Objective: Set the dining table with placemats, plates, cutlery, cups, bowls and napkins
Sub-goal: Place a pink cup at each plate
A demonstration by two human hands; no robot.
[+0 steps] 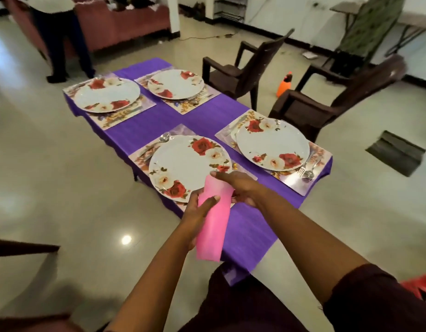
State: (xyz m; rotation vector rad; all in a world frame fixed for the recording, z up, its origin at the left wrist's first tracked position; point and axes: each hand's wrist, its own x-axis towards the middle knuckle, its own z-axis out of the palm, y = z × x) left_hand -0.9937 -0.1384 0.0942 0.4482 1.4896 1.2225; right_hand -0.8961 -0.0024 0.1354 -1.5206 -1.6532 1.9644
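Room: shiny pale floor all round, with a person (61, 39) standing at the upper left and two brown chairs (240, 70) at the upper right.
Table: the table (250, 226) has a purple cloth and sits in the middle of the frame.
Far-left plate: a flower plate (106, 95) sits on a placemat (116, 118) at the upper left of the table.
Near plate: a flower plate (183, 164) lies on its mat just above the hands, with a spoon (165, 137) by its top left edge.
Left hand: the left hand (197, 212) grips the left side of the pink napkin (213, 224), thumb on top.
Right hand: the right hand (236, 188) holds the top of the napkin, fingers curled round it.
Right plate: a plate (271, 142) on the right has a fork (303, 168) and spoon beside it.
Step now: I think napkins are the job now; no cups or bowls show yet.
Next move: fold it neatly and lay it flat by the near plate, not on the cutlery.
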